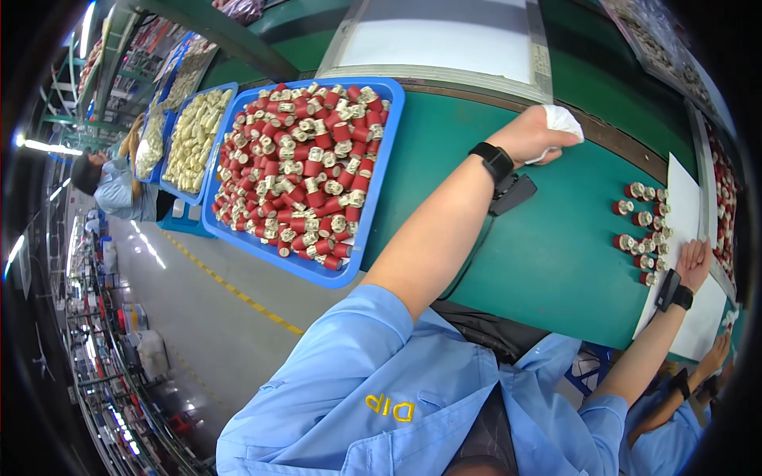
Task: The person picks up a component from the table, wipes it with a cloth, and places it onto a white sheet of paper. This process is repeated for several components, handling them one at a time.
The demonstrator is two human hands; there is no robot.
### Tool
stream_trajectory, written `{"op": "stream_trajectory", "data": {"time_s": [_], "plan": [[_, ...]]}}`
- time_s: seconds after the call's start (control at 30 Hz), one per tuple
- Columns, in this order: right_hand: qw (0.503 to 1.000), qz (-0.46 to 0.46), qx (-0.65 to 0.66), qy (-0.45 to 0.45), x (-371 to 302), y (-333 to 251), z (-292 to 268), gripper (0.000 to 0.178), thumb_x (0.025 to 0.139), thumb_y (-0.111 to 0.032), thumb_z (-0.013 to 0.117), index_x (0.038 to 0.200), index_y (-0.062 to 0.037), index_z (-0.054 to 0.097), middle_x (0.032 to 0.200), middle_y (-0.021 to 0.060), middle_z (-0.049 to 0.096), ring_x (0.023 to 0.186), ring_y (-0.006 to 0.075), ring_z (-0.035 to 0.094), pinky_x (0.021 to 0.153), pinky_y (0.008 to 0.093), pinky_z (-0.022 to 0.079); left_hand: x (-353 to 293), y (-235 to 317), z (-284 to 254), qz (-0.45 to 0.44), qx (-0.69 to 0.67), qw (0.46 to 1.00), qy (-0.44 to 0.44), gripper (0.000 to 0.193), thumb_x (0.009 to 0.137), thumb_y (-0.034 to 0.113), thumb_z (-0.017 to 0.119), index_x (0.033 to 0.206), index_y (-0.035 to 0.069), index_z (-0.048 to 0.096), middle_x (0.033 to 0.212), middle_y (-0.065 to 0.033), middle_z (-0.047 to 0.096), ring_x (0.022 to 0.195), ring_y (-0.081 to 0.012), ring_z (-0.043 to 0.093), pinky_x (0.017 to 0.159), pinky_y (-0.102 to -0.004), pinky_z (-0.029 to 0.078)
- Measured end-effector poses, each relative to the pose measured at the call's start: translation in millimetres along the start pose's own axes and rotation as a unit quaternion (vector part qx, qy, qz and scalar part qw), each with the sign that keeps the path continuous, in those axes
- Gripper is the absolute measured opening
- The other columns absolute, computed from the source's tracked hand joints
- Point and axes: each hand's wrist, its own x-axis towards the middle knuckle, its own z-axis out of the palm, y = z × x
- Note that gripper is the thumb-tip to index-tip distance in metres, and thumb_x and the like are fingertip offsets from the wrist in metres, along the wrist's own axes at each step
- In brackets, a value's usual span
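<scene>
My left hand [530,136] is closed round a crumpled white cloth [563,121], over the far edge of the green work surface [548,246]. On the right, my right hand [694,263] is at a long white sheet [684,194]. Its fingers are bent and bunched together, and what they hold, if anything, is hidden. Beside that hand several red cylindrical parts with cream ends [647,238] lie in loose rows, some near the sheet's edge. Dark bands with small black boxes sit on both my wrists.
A blue tray [399,111] heaped with similar red parts is at the left. Behind it stands a blue tray of cream parts [194,139]. A framed white panel [436,40] lies beyond the surface. One person [131,190] is far left; another person's arm [710,361] is lower right.
</scene>
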Motion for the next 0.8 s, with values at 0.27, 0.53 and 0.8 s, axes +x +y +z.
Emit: {"op": "stream_trajectory", "data": {"time_s": [0.27,0.53,0.8], "plan": [[0.999,0.016,-0.01,0.039,0,-6,-7,0.045,0.1,-0.013,0.048,0.059,-0.0123,0.029,0.053,0.0008,0.026,0.046,0.0111,0.023,0.046,0.0255,0.025,2,-3,-2,0.019,0.003,1.0,0.001,0.007,0.086,0.004,0.065,0.092,0.002,0.062,0.069,0.0008,0.057,0.048,-0.0056,0.043,0.042,-0.0235,0.03],[0.999,0.006,-0.009,0.049,3,-4,-3,0.046,0.099,-0.012,0.05,0.058,-0.0121,0.029,0.052,0.0016,0.026,0.044,0.0116,0.021,0.045,0.0264,0.025,1,-4,-7,0.018,0.009,1.0,-0.006,0.005,0.085,0.003,0.066,0.087,0.001,0.063,0.066,-0.0006,0.058,0.05,-0.0076,0.047,0.044,-0.025,0.033],[0.999,0.007,-0.011,0.041,3,-4,-2,0.046,0.099,-0.013,0.05,0.058,-0.0124,0.029,0.051,0.0014,0.027,0.044,0.0113,0.022,0.045,0.0265,0.024,1,-7,-8,0.026,0.039,0.999,-0.014,0.007,0.086,0.004,0.065,0.093,0.001,0.063,0.068,0.0002,0.058,0.05,-0.0064,0.045,0.044,-0.0236,0.031]]}}
